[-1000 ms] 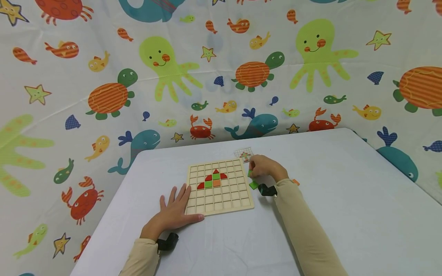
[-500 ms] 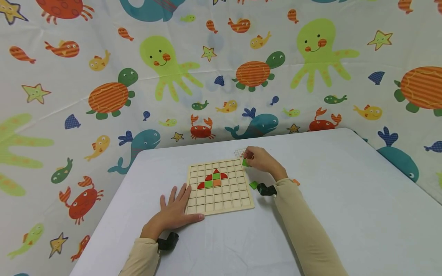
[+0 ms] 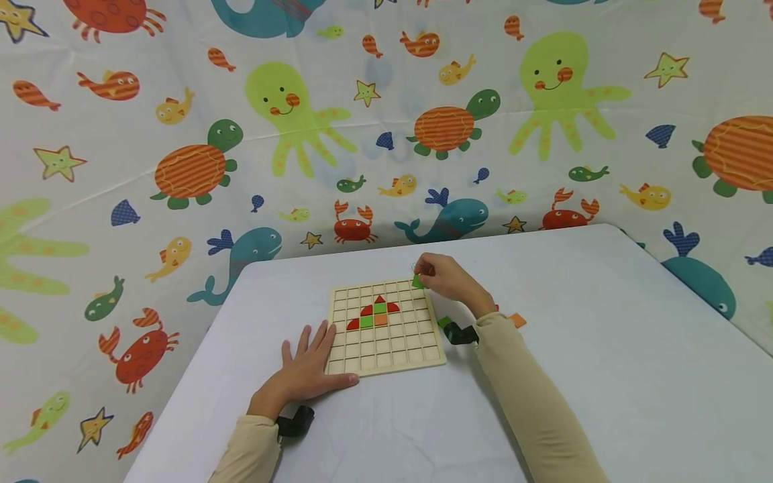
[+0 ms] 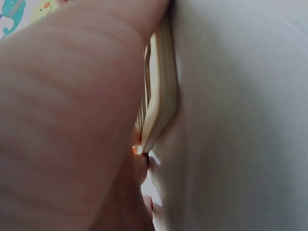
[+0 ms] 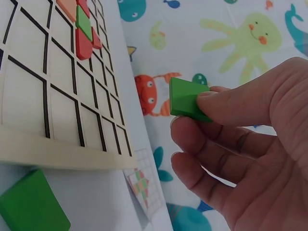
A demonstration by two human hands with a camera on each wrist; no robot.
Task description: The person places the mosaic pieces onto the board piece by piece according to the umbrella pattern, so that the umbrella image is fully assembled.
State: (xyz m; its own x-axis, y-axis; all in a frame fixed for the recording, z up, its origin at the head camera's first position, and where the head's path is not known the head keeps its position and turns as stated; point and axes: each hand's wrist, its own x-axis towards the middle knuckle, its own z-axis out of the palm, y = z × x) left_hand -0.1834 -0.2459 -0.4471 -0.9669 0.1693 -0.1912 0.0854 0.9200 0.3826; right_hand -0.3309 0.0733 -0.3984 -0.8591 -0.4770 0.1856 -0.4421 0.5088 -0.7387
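Observation:
A wooden grid board (image 3: 386,345) lies on the white table, with red, green and orange tiles set in cells of its upper middle. My left hand (image 3: 306,367) rests on the board's left edge with fingers spread; in the left wrist view the board's side (image 4: 166,72) shows beside the hand. Over the board's far right corner, my right hand (image 3: 445,276) pinches a green square tile (image 5: 185,98) between thumb and fingers. The tile is held up, apart from the board, in the right wrist view. A second green tile (image 5: 36,202) lies right of the board.
An orange tile (image 3: 517,320) lies right of my right wrist, with a bit of a red piece (image 3: 496,308) near the sleeve. Behind the right hand is a printed pattern card (image 5: 143,185), mostly hidden in the head view. A sea-animal curtain (image 3: 386,121) hangs behind the table.
My right hand has lifted the green tile from beside the board and carried it away from me and leftward, to the far right corner. The left hand has stayed in place.

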